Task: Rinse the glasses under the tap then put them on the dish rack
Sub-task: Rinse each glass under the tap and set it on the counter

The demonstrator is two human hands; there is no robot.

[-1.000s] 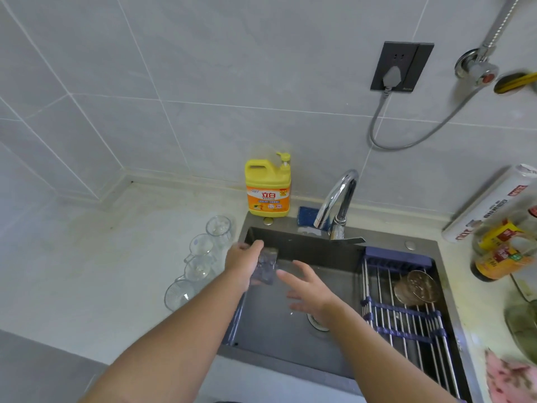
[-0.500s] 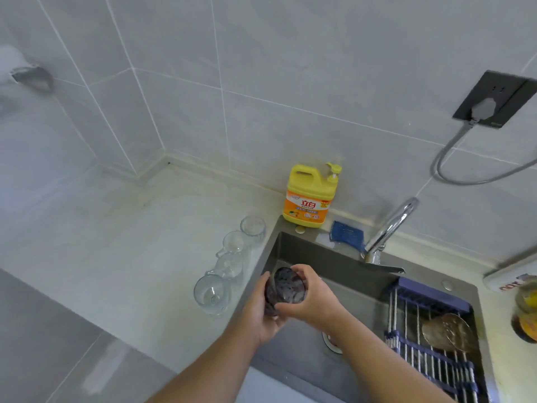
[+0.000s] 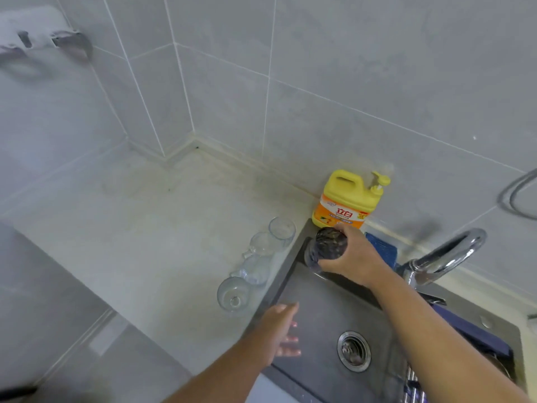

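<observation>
- Plainly, the right hand (image 3: 353, 258) grips a dark-looking glass (image 3: 328, 245). Its fingers are curled round the body, the thumb under the lower side. The glass lies tilted, one end towards the camera, above the back left corner of the sink (image 3: 316, 312).
- Just behind those fingers stands a yellow detergent bottle (image 3: 347, 199) with a pump top. Its orange label carries the red characters "立白"; the smaller print is too blurred to read.
- Beside the back of that hand lies a blue sponge (image 3: 382, 248), and beyond the wrist is the chrome tap (image 3: 449, 254).
- The left hand (image 3: 277, 330) holds nothing. Its fingers (image 3: 290, 341) are straight and slightly spread, over the sink's left edge.
- Just beyond those fingertips, on the counter (image 3: 162, 242), a row of clear glasses (image 3: 255, 270), four in all, runs along the sink edge.
- Right of the left fingertips is the drain (image 3: 353, 350); further right, the dish rack (image 3: 414, 383) is cut off by the frame.
</observation>
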